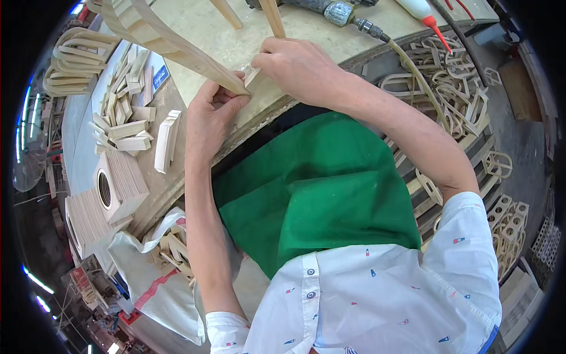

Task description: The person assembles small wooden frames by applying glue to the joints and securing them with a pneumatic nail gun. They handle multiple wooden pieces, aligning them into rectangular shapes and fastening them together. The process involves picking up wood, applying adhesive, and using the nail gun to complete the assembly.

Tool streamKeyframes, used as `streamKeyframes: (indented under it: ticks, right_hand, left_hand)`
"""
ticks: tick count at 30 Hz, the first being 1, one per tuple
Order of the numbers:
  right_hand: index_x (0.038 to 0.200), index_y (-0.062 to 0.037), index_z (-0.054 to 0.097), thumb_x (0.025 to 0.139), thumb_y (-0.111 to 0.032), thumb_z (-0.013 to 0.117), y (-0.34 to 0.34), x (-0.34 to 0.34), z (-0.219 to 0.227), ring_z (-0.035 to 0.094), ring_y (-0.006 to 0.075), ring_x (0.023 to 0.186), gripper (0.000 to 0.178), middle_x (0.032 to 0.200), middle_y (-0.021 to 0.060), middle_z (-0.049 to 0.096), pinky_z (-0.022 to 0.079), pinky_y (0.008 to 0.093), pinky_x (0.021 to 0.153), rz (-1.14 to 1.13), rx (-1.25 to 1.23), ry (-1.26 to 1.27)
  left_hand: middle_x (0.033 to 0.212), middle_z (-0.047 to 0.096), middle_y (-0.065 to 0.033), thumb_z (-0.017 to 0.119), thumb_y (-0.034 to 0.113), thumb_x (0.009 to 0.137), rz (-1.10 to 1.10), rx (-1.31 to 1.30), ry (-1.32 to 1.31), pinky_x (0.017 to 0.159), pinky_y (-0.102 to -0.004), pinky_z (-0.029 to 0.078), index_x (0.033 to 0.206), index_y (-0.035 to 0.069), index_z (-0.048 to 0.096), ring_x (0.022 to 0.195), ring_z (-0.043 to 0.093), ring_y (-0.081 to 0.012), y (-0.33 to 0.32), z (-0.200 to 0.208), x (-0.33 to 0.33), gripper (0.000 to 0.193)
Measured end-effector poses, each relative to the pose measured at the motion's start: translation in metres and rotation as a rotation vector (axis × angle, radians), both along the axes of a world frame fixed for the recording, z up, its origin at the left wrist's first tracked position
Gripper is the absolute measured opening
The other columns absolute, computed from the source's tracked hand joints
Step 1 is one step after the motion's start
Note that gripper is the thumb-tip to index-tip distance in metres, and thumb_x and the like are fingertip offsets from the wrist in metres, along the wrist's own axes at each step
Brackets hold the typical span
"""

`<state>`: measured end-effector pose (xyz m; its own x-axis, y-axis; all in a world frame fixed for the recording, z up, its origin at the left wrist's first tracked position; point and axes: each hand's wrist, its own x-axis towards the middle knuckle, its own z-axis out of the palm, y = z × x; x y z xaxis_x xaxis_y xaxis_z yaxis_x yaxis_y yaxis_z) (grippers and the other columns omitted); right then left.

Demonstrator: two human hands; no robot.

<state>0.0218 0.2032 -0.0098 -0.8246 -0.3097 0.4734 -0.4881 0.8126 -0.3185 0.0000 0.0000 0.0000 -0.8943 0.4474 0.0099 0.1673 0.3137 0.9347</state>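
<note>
A pale wooden frame (pixel 177 50) with a curved side and slim legs stands on the workbench (pixel 283 76). My left hand (pixel 213 112) is closed round the low end of its curved side, at the bench's front edge, thumb in front and fingers partly behind the wood. Opposite it, my right hand (pixel 300 66) is closed, with fingertips pinched on a small wooden piece (pixel 252 76) beside that end. One slim wooden leg (pixel 272 19) rises just behind my right knuckles. The fingers' far sides are hidden.
An air tool (pixel 339 12) with a hose (pixel 413 68) lies at the back; a red-tipped white bottle (pixel 417 10) is to its right. Wooden blocks (pixel 130 127) and holed panels (pixel 121 186) sit left, above a sack of offcuts (pixel 147 283). Looped frames (pixel 448 82) pile up right.
</note>
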Motion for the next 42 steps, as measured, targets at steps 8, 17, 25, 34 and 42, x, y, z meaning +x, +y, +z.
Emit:
streamKeyframes:
  ticks: [8,17,25,34,42]
  right_hand:
    - [0.084,-0.0009,0.065,0.071,-0.001,0.063,-0.004,0.002,-0.002,0.064,0.0327,0.082,0.013,0.082,0.0146,0.06,0.053,0.043,0.067,0.023,-0.04,0.06]
    - [0.081,-0.0004,0.064,0.072,-0.002,0.062,-0.003,0.0,-0.01,0.063,0.0312,0.084,0.01,0.081,0.0125,0.06,0.053,0.0415,0.069,0.029,-0.093,0.164]
    - [0.097,-0.0008,0.064,0.077,-0.002,0.059,-0.002,0.0,-0.009,0.062,0.0298,0.088,0.021,0.096,0.0113,0.063,0.053,0.0388,0.073,0.041,-0.059,0.099]
    - [0.085,-0.0056,0.06,0.071,-0.006,0.061,-0.005,-0.003,-0.023,0.063,0.0296,0.086,0.014,0.088,0.0101,0.06,0.053,0.0382,0.073,0.071,-0.136,0.157]
    - [0.074,-0.006,0.061,0.069,-0.01,0.062,-0.002,-0.004,-0.025,0.061,0.0291,0.081,0.006,0.08,0.0092,0.058,0.053,0.0392,0.066,0.012,-0.137,0.172]
  left_hand:
    - [0.086,0.061,0.0025,0.073,-0.001,0.078,-0.001,-0.015,0.021,0.069,-0.024,0.046,0.106,0.004,0.066,0.073,0.051,-0.007,0.0,-0.002,-0.004,0.029]
    - [0.09,0.062,0.0016,0.072,-0.002,0.077,-0.047,0.006,-0.004,0.07,-0.024,0.046,0.108,0.004,0.065,0.075,0.052,-0.0075,0.003,-0.003,-0.011,0.032]
    - [0.095,0.06,0.0002,0.072,-0.005,0.077,-0.119,0.07,-0.036,0.075,-0.0251,0.047,0.111,0.003,0.065,0.082,0.054,-0.0085,0.0,-0.005,-0.017,0.036]
    - [0.092,0.058,0.0015,0.07,-0.003,0.08,-0.049,-0.094,-0.1,0.068,-0.021,0.043,0.107,0.003,0.064,0.08,0.053,-0.0066,-0.004,-0.002,-0.021,0.029]
    - [0.102,0.059,-0.0011,0.065,-0.005,0.083,-0.175,-0.055,-0.043,0.087,-0.0234,0.041,0.113,0.0,0.06,0.096,0.053,-0.0103,-0.004,-0.011,-0.032,0.031]
